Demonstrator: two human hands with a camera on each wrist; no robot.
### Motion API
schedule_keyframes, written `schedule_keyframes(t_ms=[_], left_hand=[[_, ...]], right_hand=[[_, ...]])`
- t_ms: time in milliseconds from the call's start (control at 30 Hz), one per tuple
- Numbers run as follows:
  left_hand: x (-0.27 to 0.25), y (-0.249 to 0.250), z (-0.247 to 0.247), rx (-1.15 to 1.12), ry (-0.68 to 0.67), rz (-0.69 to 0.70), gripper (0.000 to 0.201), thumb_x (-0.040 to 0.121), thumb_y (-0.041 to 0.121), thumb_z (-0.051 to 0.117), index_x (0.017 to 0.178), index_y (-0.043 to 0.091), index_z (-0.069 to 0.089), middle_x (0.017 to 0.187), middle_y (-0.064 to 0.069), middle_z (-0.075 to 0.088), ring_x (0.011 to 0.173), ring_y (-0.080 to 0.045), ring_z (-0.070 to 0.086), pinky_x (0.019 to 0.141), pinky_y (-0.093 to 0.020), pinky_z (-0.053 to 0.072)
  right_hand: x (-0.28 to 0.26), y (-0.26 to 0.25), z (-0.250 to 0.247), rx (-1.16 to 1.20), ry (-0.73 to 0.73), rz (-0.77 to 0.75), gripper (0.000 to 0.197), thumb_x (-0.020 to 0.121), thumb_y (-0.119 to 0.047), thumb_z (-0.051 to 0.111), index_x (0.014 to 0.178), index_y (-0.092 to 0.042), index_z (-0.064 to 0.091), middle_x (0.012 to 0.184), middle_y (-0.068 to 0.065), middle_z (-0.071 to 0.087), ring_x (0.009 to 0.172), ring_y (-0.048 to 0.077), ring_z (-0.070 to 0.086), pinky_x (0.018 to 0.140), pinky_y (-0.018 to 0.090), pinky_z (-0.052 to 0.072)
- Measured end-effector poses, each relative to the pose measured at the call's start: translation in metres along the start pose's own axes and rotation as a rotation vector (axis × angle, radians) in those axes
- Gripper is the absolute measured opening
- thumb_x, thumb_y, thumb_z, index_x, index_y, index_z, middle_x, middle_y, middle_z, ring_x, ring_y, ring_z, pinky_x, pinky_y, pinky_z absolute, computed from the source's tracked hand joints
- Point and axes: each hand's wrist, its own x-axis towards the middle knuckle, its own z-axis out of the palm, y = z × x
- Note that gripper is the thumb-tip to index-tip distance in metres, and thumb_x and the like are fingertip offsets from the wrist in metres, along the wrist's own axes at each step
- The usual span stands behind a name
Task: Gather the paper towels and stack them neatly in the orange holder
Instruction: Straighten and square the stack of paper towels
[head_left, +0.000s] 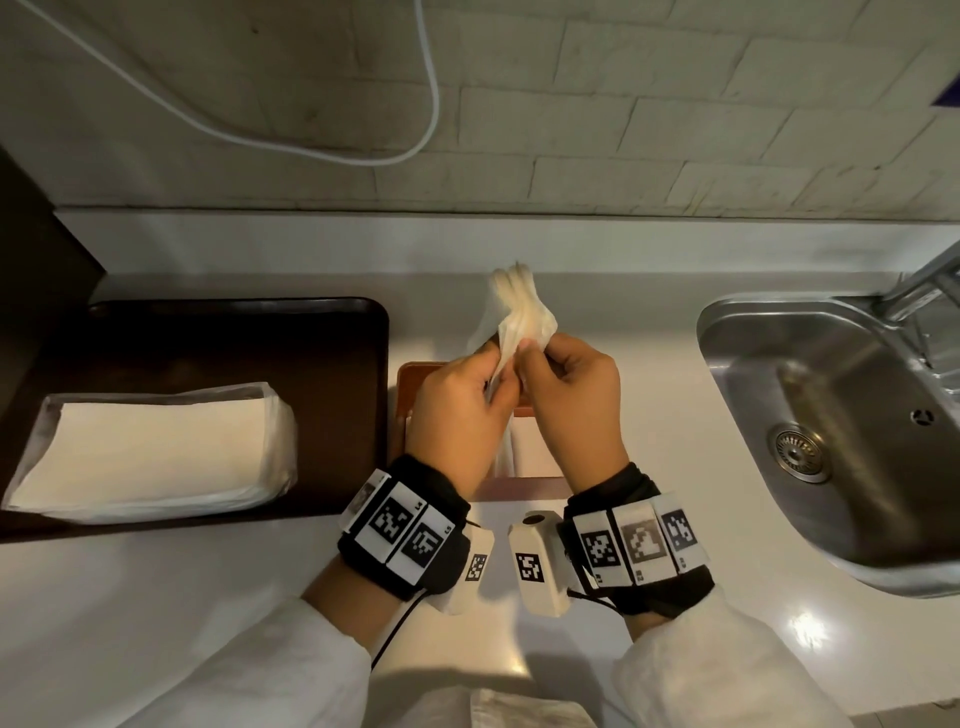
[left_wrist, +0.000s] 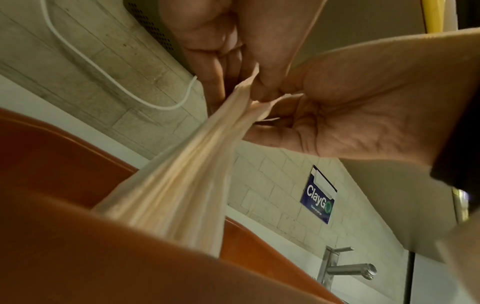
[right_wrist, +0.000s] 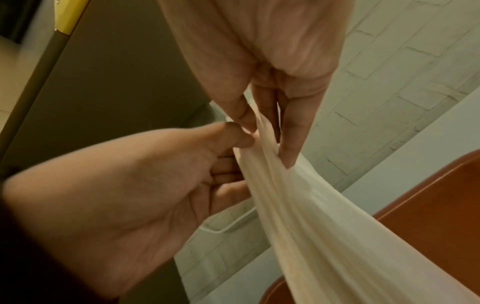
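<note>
Both hands pinch a thin, whitish, bunched sheet (head_left: 519, 312) above the orange holder (head_left: 415, 375). My left hand (head_left: 500, 365) grips it from the left and my right hand (head_left: 535, 354) from the right, fingertips nearly touching. In the left wrist view the sheet (left_wrist: 182, 185) stretches taut from the left hand (left_wrist: 262, 98) down into the holder (left_wrist: 64, 164). The right wrist view shows the right hand (right_wrist: 240, 139) pinching the same sheet (right_wrist: 311, 216) over the holder (right_wrist: 428, 195). Pale towels (head_left: 532, 447) lie inside the holder, mostly hidden by my hands. A wrapped stack of paper towels (head_left: 150, 447) lies at the left.
The wrapped stack rests on a dark tray (head_left: 234, 338) left of the holder. A steel sink (head_left: 831, 415) with a faucet (head_left: 924, 280) is at the right. A white cable (head_left: 311, 145) hangs on the brick wall. More white paper (head_left: 524, 712) shows at the bottom edge.
</note>
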Motion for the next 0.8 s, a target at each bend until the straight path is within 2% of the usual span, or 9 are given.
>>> schedule_keyframes(t_ms=[267, 333, 400, 433, 467, 533, 600, 667, 800], left_hand=[[0.000, -0.001, 0.001, 0.027, 0.016, 0.026, 0.025, 0.093, 0.024, 0.052, 0.079, 0.007, 0.063, 0.047, 0.015, 0.029, 0.042, -0.003, 0.036, 0.046, -0.010, 0.023], [-0.001, 0.000, 0.002, 0.060, 0.000, 0.046, 0.021, 0.092, 0.024, 0.054, 0.083, 0.007, 0.064, 0.052, 0.014, 0.040, 0.046, -0.004, 0.039, 0.049, -0.014, 0.033], [-0.002, 0.000, 0.001, 0.072, -0.035, 0.065, 0.020, 0.088, 0.025, 0.060, 0.094, 0.007, 0.065, 0.065, 0.001, 0.061, 0.056, -0.014, 0.054, 0.055, -0.027, 0.047], [-0.003, 0.000, 0.001, 0.067, -0.043, 0.067, 0.025, 0.086, 0.028, 0.061, 0.101, 0.008, 0.066, 0.073, -0.005, 0.068, 0.062, -0.019, 0.060, 0.058, -0.030, 0.051], [-0.003, -0.001, 0.000, 0.068, -0.036, 0.076, 0.030, 0.084, 0.031, 0.060, 0.105, 0.010, 0.066, 0.078, -0.007, 0.070, 0.067, -0.021, 0.063, 0.060, -0.032, 0.052], [-0.003, -0.002, -0.001, 0.083, -0.013, 0.101, 0.038, 0.084, 0.036, 0.053, 0.110, 0.011, 0.066, 0.080, -0.008, 0.072, 0.067, -0.022, 0.065, 0.060, -0.033, 0.053], [-0.002, -0.001, -0.002, 0.084, -0.011, 0.116, 0.041, 0.085, 0.038, 0.049, 0.111, 0.012, 0.066, 0.080, -0.008, 0.072, 0.067, -0.021, 0.066, 0.060, -0.032, 0.054], [-0.002, -0.001, -0.003, 0.077, -0.018, 0.121, 0.040, 0.085, 0.038, 0.050, 0.113, 0.012, 0.065, 0.085, -0.007, 0.073, 0.070, -0.019, 0.067, 0.063, -0.030, 0.054], [-0.005, -0.002, -0.001, 0.078, -0.027, 0.101, 0.036, 0.086, 0.031, 0.055, 0.115, 0.011, 0.064, 0.097, -0.006, 0.073, 0.079, -0.017, 0.068, 0.068, -0.020, 0.051]], right_hand=[[-0.005, 0.000, 0.001, -0.050, -0.016, -0.024, 0.041, 0.083, -0.035, 0.047, 0.067, 0.001, 0.055, 0.066, 0.021, 0.057, 0.062, 0.037, 0.055, 0.055, 0.051, 0.051], [-0.005, -0.003, 0.000, -0.036, -0.031, 0.009, 0.038, 0.083, -0.036, 0.047, 0.061, -0.007, 0.056, 0.060, 0.014, 0.056, 0.057, 0.034, 0.054, 0.057, 0.050, 0.055], [-0.005, -0.009, -0.003, 0.040, -0.038, 0.076, 0.040, 0.083, -0.038, 0.049, 0.050, -0.014, 0.052, 0.049, 0.004, 0.050, 0.049, 0.025, 0.045, 0.057, 0.044, 0.052], [-0.004, -0.012, -0.004, 0.094, -0.037, 0.112, 0.045, 0.083, -0.040, 0.049, 0.051, -0.009, 0.053, 0.049, 0.008, 0.051, 0.050, 0.025, 0.045, 0.057, 0.046, 0.049], [-0.002, -0.014, -0.005, 0.151, -0.035, 0.150, 0.053, 0.082, -0.044, 0.050, 0.058, 0.003, 0.056, 0.055, 0.022, 0.055, 0.053, 0.029, 0.050, 0.060, 0.052, 0.051], [0.002, -0.018, -0.009, 0.252, -0.038, 0.231, 0.063, 0.087, -0.043, 0.053, 0.076, 0.019, 0.058, 0.075, 0.041, 0.060, 0.069, 0.047, 0.063, 0.070, 0.060, 0.056], [0.006, -0.019, -0.013, 0.305, -0.054, 0.294, 0.054, 0.093, -0.034, 0.051, 0.086, 0.019, 0.062, 0.086, 0.039, 0.066, 0.081, 0.047, 0.068, 0.077, 0.060, 0.055], [0.009, -0.019, -0.015, 0.312, -0.067, 0.330, 0.052, 0.093, -0.032, 0.051, 0.090, 0.019, 0.062, 0.089, 0.035, 0.068, 0.081, 0.043, 0.070, 0.077, 0.060, 0.056], [0.011, -0.020, -0.014, 0.304, -0.052, 0.322, 0.057, 0.090, -0.031, 0.058, 0.085, 0.025, 0.054, 0.087, 0.042, 0.064, 0.078, 0.048, 0.068, 0.073, 0.064, 0.055]])
